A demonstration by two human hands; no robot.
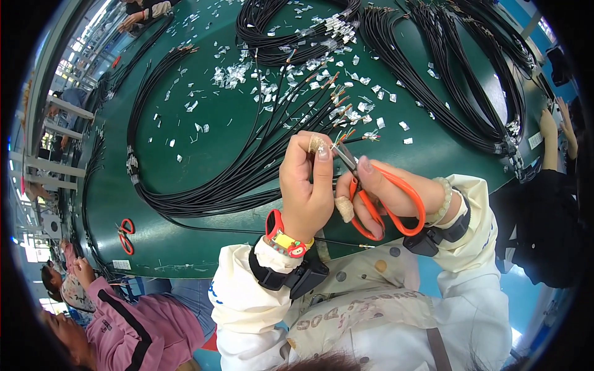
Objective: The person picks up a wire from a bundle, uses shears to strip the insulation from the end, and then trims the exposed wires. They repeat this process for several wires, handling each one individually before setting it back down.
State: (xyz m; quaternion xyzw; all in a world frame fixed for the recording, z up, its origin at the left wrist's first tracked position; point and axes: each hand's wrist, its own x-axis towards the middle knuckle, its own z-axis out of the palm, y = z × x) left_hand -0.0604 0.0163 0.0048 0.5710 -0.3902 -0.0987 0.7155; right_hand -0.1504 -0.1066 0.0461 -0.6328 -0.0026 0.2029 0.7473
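Observation:
Near the middle, my left hand (pixel 304 179) pinches the stripped end of a black cable (pixel 335 144) between thumb and forefinger, which has a tan wrap on it. My right hand (pixel 399 188) has its fingers through the orange handles of a pair of scissors (pixel 365 199). The blades point up and left, right at the cable end beside my left fingertips; whether they touch the wires I cannot tell. Behind my left hand curves a bundle of black cables (pixel 204 201), tied with clear tape at its left bend. Its copper and coloured wire ends fan out above my hands.
Small silvery scraps (pixel 230 75) litter the green table (pixel 198 148). More black cable coils (pixel 263 46) lie at the back and hanks (pixel 427 111) at the right. Another pair of orange-handled scissors (pixel 126 237) lies at left. A person in pink (pixel 145 321) sits left; another person's arm (pixel 549 139) reaches in at right.

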